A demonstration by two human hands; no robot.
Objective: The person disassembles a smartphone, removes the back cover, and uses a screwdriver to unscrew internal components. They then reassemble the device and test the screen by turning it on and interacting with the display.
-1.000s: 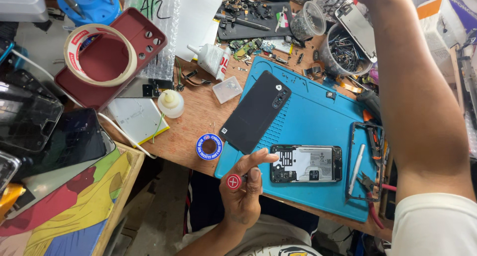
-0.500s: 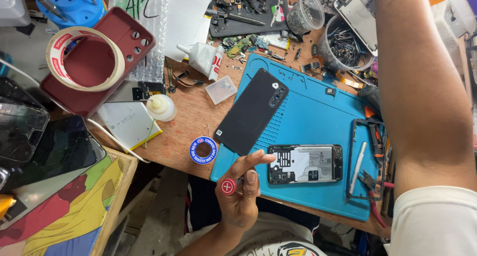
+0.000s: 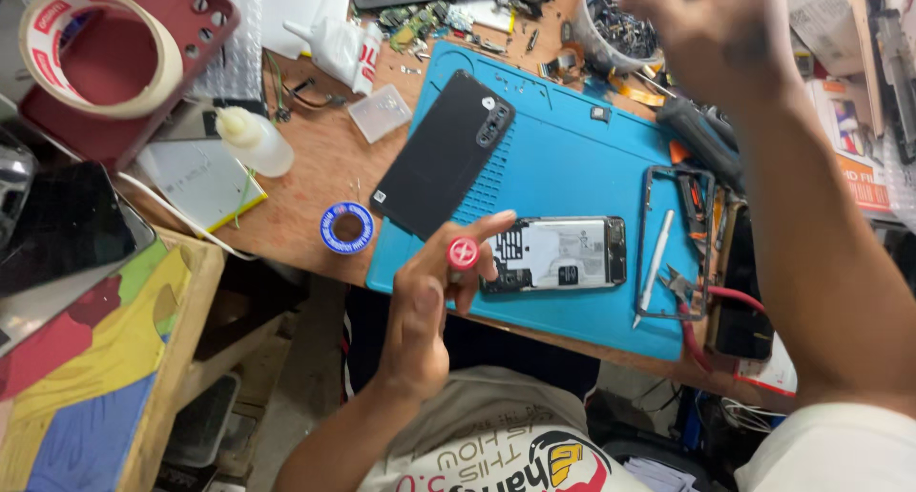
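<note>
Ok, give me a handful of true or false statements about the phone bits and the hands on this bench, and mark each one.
1. The left hand holds a small tool with a red cap. True.
2. The opened phone lies on the bare wooden bench. False: it lies on the blue mat.
3. The black back cover lies beside the opened phone, apart from it. True.
4. The right hand rests on the opened phone. False: it is raised at the far side of the bench.
5. The tape roll sits on the blue mat. False: it sits on a red case.
</note>
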